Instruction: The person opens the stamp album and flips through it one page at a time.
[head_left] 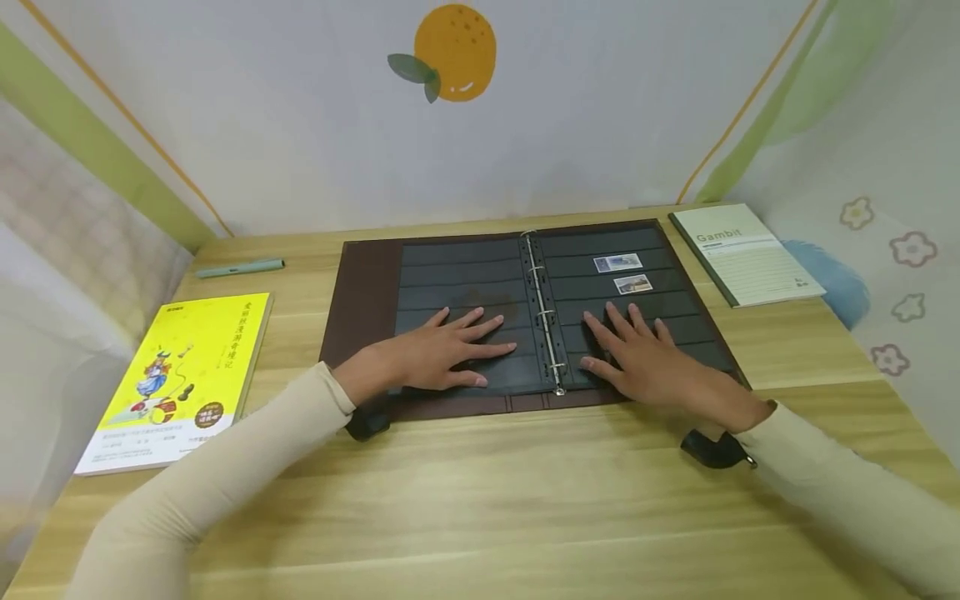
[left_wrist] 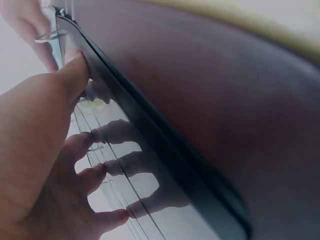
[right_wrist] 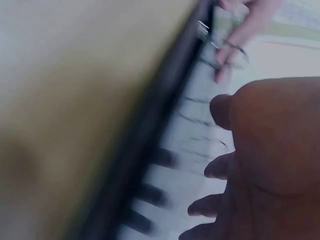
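Binder (head_left: pixel 367 292) brown, open flat, dark pocket pages, two stamps (head_left: pixel 618 263) inside.

Both forearms enter from the lower corners and converge toward the middle, each in a pale long sleeve reaching to the wrist; a dark wrist mount sits under each wrist; the left hand (head_left: pixel 438 348) lies palm down, fingers straight and spread, pointing to the person's right, thumb nearest the body; the right hand (head_left: pixel 645 360) lies palm down, fingers straight and slightly fanned, pointing forward and to the left, thumb extended toward the left hand; the two hands are near but apart.
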